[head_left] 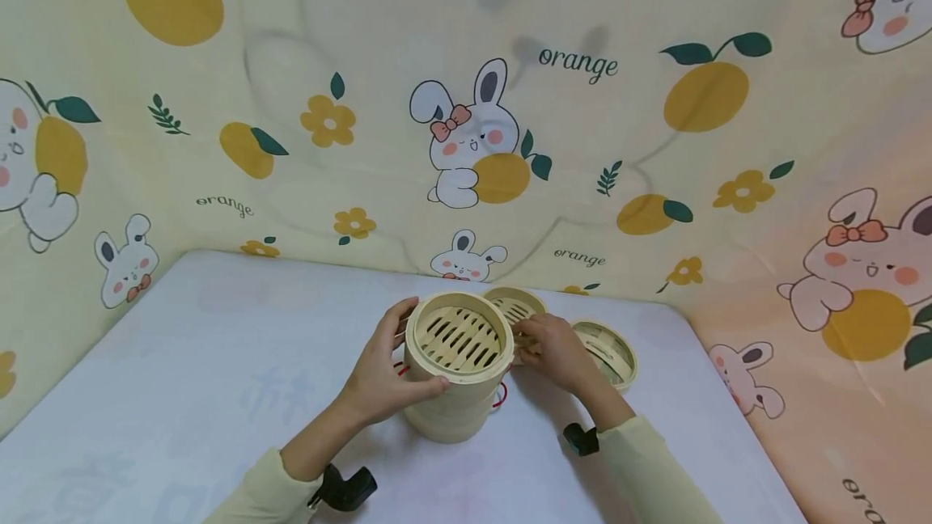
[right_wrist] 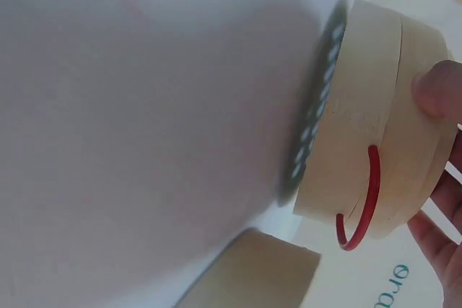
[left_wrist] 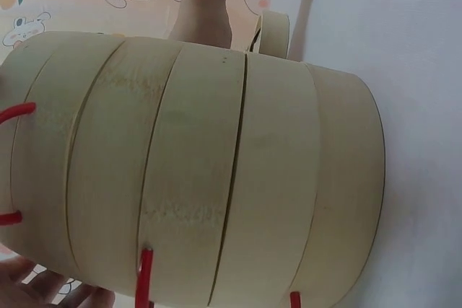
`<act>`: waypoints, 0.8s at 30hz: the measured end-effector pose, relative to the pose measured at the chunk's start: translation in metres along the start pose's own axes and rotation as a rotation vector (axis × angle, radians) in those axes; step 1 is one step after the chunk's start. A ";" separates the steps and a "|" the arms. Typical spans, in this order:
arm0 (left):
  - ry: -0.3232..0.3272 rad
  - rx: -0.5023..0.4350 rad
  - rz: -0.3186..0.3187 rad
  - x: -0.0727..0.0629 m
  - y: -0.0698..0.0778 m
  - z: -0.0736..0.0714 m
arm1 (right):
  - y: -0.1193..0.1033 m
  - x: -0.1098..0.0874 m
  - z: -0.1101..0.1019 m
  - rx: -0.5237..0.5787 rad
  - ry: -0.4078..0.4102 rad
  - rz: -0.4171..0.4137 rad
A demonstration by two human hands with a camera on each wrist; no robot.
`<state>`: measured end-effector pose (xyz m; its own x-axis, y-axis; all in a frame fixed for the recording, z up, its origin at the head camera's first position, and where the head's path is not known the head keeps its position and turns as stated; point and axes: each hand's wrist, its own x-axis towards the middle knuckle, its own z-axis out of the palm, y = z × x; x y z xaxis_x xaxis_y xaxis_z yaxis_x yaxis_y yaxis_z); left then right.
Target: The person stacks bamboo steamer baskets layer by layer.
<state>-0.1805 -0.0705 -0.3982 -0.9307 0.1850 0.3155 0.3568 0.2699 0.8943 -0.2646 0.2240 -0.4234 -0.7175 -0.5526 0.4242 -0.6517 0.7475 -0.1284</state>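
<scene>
A tall stack of round bamboo steamer baskets (head_left: 450,407) stands on the table, its slatted top tier facing up. My left hand (head_left: 379,374) grips the stack near the top, thumb across the front of the rim and fingers round the left side. Behind and right of the stack, my right hand (head_left: 559,352) holds a single bamboo steamer basket (head_left: 513,297) by its side. In the right wrist view this basket (right_wrist: 361,113), with a red loop (right_wrist: 369,192) on its wall, casts a slotted shadow on the table. The stack partly hides it in the head view.
A round bamboo steamer lid (head_left: 617,354) lies to the right, just beyond my right hand. Red cord loops (head_left: 501,395) stick out from the stack's sides. The white table (head_left: 218,395) meets a printed cloth backdrop (head_left: 393,144) at its far edge.
</scene>
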 end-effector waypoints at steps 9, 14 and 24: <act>0.011 -0.005 0.039 -0.001 0.001 0.001 | -0.004 -0.001 -0.013 0.008 0.013 0.070; -0.001 -0.018 0.030 -0.001 0.000 0.001 | -0.008 -0.001 -0.024 -0.011 0.048 0.089; 0.000 -0.009 0.025 0.000 -0.001 0.000 | -0.014 0.006 -0.053 -0.020 0.132 0.102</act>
<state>-0.1806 -0.0710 -0.3991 -0.9214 0.1915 0.3382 0.3796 0.2568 0.8888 -0.2467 0.2295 -0.3717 -0.7399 -0.4212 0.5245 -0.5714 0.8050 -0.1597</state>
